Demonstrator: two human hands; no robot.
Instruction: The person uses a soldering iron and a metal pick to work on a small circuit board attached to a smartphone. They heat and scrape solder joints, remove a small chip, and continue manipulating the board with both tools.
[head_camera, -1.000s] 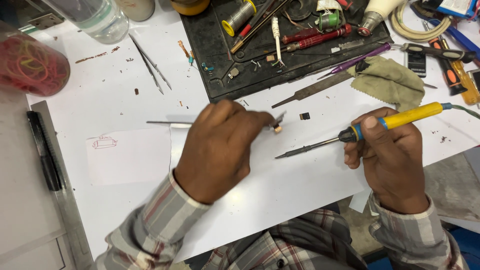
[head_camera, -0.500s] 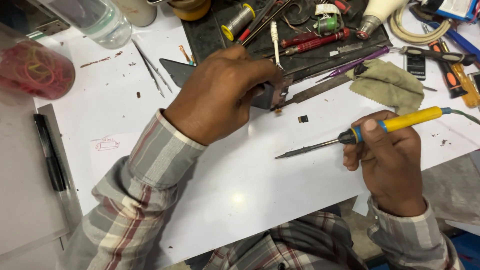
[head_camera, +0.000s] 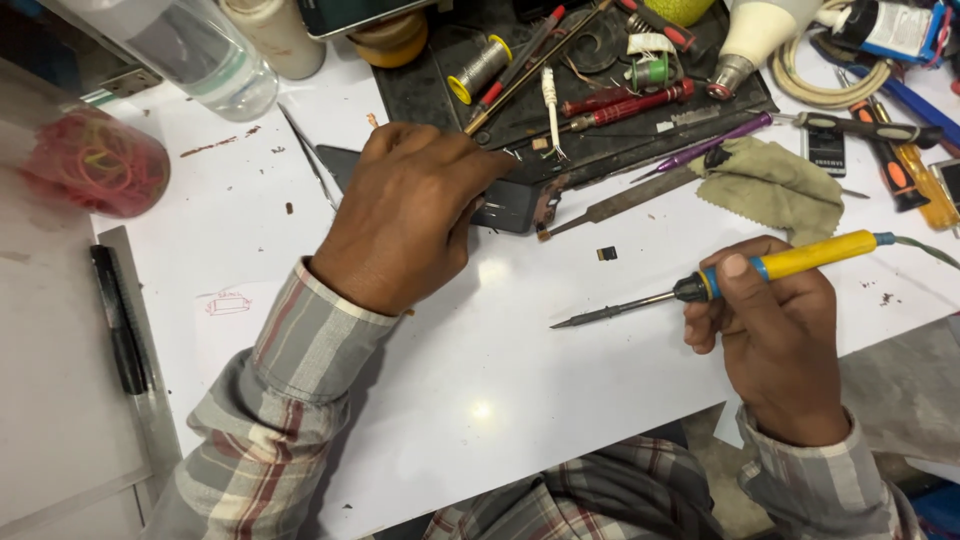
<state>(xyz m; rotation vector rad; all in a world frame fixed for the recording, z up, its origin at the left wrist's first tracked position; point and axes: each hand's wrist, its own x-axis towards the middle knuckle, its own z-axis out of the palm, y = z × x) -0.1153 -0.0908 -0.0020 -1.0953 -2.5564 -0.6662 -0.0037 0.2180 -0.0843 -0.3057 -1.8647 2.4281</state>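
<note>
Left hand (head_camera: 405, 215) presses curled on a dark flat device (head_camera: 510, 205); right hand (head_camera: 775, 330) grips a yellow-handled soldering iron (head_camera: 720, 280).

"Where does the camera sit?"

"There is one view only, worn on the person's head. It looks steeply down onto a white bench (head_camera: 480, 400), close enough that the forearms fill the lower half of the frame."

"Which way does it face?"

"Forward, away from the body. The person's checked shirt lies at six o'clock and a black tool tray (head_camera: 600, 110) at twelve. The left hand (head_camera: 405, 215) enters from seven o'clock, the right hand (head_camera: 775, 340) from five."

"Does any other view share the scene?"

"No, so nothing overlaps."
</note>
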